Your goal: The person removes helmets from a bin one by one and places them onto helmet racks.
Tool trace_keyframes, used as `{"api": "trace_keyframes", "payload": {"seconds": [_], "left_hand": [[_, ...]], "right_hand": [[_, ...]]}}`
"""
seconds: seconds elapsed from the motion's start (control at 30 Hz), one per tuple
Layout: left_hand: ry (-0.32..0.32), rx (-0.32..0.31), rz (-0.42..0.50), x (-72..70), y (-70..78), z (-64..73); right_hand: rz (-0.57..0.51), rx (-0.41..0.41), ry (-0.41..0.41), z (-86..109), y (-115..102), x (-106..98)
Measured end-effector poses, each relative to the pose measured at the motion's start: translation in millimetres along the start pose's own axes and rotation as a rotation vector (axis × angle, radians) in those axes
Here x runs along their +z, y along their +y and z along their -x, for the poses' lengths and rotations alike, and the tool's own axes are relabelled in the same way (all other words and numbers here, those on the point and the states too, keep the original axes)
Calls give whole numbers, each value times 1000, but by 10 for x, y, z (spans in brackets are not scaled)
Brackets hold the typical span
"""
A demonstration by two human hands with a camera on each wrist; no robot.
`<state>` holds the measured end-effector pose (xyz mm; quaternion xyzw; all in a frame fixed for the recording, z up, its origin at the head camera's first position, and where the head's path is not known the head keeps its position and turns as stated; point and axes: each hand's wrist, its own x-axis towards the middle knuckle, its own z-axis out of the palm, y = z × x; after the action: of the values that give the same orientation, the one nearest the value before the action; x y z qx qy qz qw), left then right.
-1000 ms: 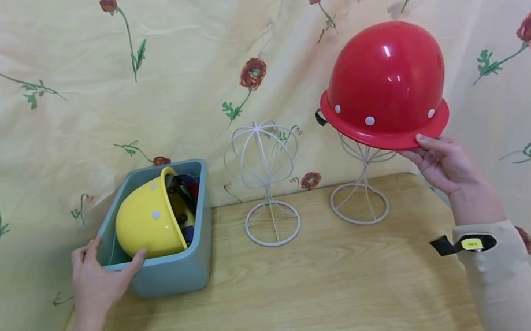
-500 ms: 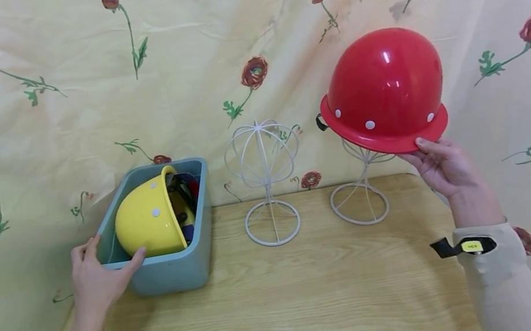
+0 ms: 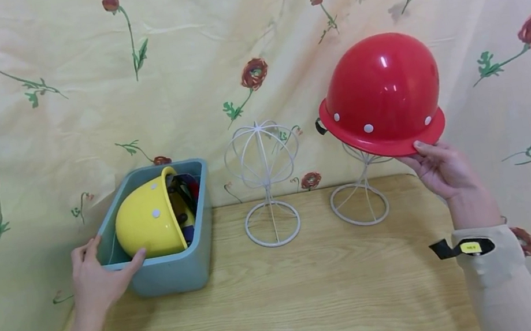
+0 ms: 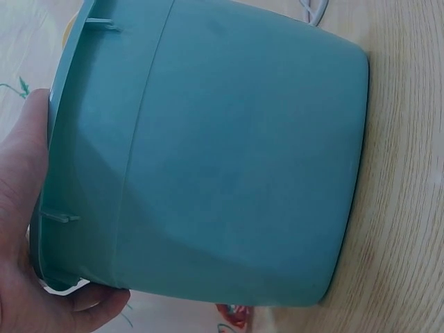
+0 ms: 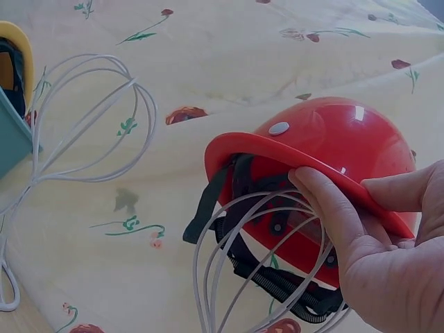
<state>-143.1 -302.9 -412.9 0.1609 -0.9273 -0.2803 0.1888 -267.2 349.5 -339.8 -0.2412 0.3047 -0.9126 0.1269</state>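
Pinching the red helmet point(image 3: 382, 93) by its brim with my right hand point(image 3: 448, 170), I hold it at the top of the nearer stand point(image 3: 363, 177) — likely leaving its hollow unobstructed. My left hand point(image 3: 97, 281) grips the bin point(image 3: 173, 276) rim — presumably steadying it.

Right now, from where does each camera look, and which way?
Head: worn on the head, facing forward and down at the table, blue bin and red helmet; left hand, right hand and sleeves show.
Left wrist: on that wrist, facing the blue bin's outer side; left hand partly shows.
Right wrist: on that wrist, facing the red helmet's shell and inside; right hand partly shows.
Shared by head and right wrist: red helmet, wire stands.
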Motion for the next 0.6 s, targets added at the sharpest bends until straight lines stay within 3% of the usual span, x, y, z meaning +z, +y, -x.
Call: {"api": "trace_keyframes", "payload": {"seconds": [0.6], "left_hand": [[6, -1, 2, 7, 9, 8]], "right_hand": [[5, 7, -44, 8, 44, -73]]}}
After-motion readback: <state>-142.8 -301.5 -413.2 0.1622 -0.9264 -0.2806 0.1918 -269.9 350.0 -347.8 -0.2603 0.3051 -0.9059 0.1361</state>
